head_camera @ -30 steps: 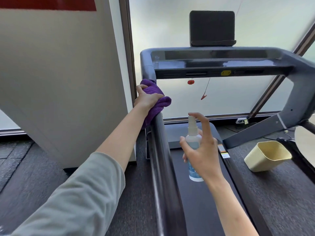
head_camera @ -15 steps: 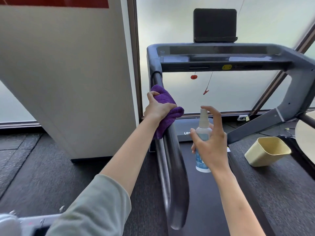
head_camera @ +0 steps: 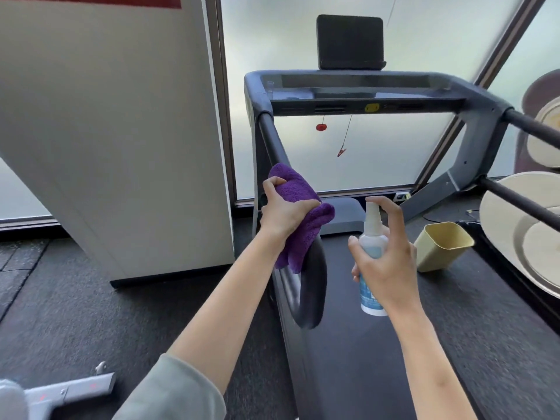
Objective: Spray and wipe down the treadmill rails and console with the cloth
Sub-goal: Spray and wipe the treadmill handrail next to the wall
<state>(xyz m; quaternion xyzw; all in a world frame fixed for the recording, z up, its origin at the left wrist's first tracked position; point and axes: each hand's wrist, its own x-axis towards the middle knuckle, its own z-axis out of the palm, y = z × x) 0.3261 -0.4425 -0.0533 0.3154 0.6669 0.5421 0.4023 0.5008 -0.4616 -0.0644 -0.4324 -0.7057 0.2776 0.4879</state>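
My left hand (head_camera: 283, 212) presses a purple cloth (head_camera: 298, 216) around the treadmill's left rail (head_camera: 312, 286), a little past its midpoint. The rail runs from the dark console (head_camera: 357, 89) down to its rounded near end. My right hand (head_camera: 385, 259) holds a small white spray bottle (head_camera: 371, 247) upright over the belt (head_camera: 363, 359), forefinger on the nozzle, which points left toward the rail. The right rail (head_camera: 533, 125) crosses the far right edge.
A black tablet holder (head_camera: 350, 40) stands on top of the console. A red safety key (head_camera: 320, 127) and clip cord hang below it. A yellow bin (head_camera: 441, 245) lies tipped on the floor to the right. A white panel (head_camera: 121, 131) stands left; round plates (head_camera: 521, 234) lie right.
My left hand has slid the cloth down the left rail toward me, away from the console. My right hand with the bottle stayed near the same spot beside the rail.
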